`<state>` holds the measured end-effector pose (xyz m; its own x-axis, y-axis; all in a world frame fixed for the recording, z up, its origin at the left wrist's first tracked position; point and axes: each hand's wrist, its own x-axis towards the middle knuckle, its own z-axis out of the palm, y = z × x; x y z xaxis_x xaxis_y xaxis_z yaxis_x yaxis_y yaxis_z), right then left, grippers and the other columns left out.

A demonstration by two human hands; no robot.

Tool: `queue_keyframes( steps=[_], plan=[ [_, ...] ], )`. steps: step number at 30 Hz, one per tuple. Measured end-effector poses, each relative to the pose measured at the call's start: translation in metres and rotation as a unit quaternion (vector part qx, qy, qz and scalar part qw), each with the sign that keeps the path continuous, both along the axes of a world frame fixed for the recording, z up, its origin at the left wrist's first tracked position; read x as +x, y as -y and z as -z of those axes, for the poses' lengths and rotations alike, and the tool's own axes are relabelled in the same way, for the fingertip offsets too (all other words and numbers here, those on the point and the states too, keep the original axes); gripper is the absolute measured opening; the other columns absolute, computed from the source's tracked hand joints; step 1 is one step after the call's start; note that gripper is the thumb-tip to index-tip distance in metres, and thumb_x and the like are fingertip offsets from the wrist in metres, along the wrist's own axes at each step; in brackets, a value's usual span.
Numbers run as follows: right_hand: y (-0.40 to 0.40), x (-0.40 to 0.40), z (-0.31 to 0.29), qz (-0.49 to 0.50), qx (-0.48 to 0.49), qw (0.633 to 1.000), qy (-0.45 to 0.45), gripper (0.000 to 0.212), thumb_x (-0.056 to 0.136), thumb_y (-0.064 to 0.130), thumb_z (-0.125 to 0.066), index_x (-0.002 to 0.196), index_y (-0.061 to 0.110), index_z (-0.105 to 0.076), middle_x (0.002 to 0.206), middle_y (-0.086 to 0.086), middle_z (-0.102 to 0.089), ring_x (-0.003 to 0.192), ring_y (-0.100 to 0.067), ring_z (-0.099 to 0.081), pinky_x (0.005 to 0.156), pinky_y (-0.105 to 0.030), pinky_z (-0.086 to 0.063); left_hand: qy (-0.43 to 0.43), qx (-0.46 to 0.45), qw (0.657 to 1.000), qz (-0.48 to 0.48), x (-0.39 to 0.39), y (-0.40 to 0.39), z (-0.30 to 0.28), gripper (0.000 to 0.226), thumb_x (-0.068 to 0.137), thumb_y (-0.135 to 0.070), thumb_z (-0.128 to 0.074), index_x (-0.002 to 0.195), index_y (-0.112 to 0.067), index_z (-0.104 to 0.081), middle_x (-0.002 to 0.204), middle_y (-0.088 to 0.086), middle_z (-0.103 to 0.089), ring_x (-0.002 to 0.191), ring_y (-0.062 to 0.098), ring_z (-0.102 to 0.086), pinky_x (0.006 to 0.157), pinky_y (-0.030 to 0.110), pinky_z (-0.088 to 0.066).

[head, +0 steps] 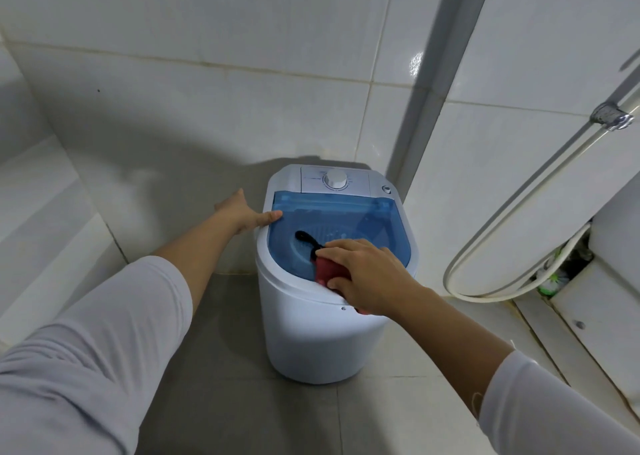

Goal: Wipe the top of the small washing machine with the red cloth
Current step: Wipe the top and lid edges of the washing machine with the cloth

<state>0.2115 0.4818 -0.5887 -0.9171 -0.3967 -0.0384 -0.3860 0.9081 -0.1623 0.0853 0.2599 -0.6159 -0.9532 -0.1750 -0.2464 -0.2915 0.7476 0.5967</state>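
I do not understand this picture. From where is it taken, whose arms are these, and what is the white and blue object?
There is only one picture. It comes from a wide-angle camera worn on a person's head, looking forward and down, so the two arms in white sleeves belong to the person wearing it. No robot is involved.

The white object is a small washing machine standing on the floor in a tiled corner. Its top has a see-through blue lid and, behind it, a white dial.

The right hand presses a red cloth on the near edge of the lid, with a black loop sticking out of the cloth. The left hand rests open on the machine's left rim, seemingly steadying it. At the right, a white hose hangs along the wall.
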Motion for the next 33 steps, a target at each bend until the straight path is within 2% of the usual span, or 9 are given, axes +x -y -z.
queue_keyframes(
  steps=[7,22,30,33],
  plan=[
    [-0.034,0.002,-0.002,0.040,-0.008,0.999,0.008,0.052,0.089,0.035,-0.057,0.137,0.032,-0.040,0.143,0.009,-0.045,0.129,-0.019,-0.041,0.105,-0.041,-0.040,-0.010,-0.033,0.999,-0.001,0.003,-0.006,-0.003,0.110,0.074,-0.062,-0.066,0.152,-0.008,-0.011,0.157,0.013,-0.023,0.143,0.035,-0.026,0.114,0.045,-0.028],
    [-0.078,-0.004,-0.006,0.119,-0.037,0.992,0.006,0.046,0.084,0.020,-0.062,0.128,0.026,-0.050,0.132,0.003,-0.052,0.114,-0.022,-0.049,0.098,-0.038,-0.045,-0.002,-0.040,0.999,-0.004,0.006,-0.007,-0.004,0.108,0.075,-0.063,-0.065,0.152,-0.008,-0.012,0.157,0.013,-0.025,0.143,0.034,-0.025,0.112,0.045,-0.029],
    [-0.095,-0.005,-0.003,0.178,-0.059,0.982,0.013,0.044,0.086,0.016,-0.059,0.129,0.021,-0.048,0.124,-0.004,-0.051,0.109,-0.027,-0.052,0.094,-0.034,-0.044,-0.001,-0.037,0.999,-0.009,0.007,-0.007,-0.006,0.109,0.074,-0.061,-0.067,0.152,-0.009,-0.011,0.157,0.013,-0.024,0.144,0.035,-0.024,0.113,0.046,-0.030],
    [-0.104,-0.005,-0.002,0.201,-0.036,0.979,0.003,0.043,0.085,0.014,-0.057,0.127,0.019,-0.049,0.118,-0.006,-0.053,0.103,-0.029,-0.055,0.088,-0.034,-0.045,-0.002,-0.044,0.999,-0.004,0.008,-0.007,-0.007,0.108,0.075,-0.062,-0.065,0.152,-0.007,-0.012,0.157,0.013,-0.024,0.143,0.034,-0.025,0.113,0.045,-0.029]
  ],
)
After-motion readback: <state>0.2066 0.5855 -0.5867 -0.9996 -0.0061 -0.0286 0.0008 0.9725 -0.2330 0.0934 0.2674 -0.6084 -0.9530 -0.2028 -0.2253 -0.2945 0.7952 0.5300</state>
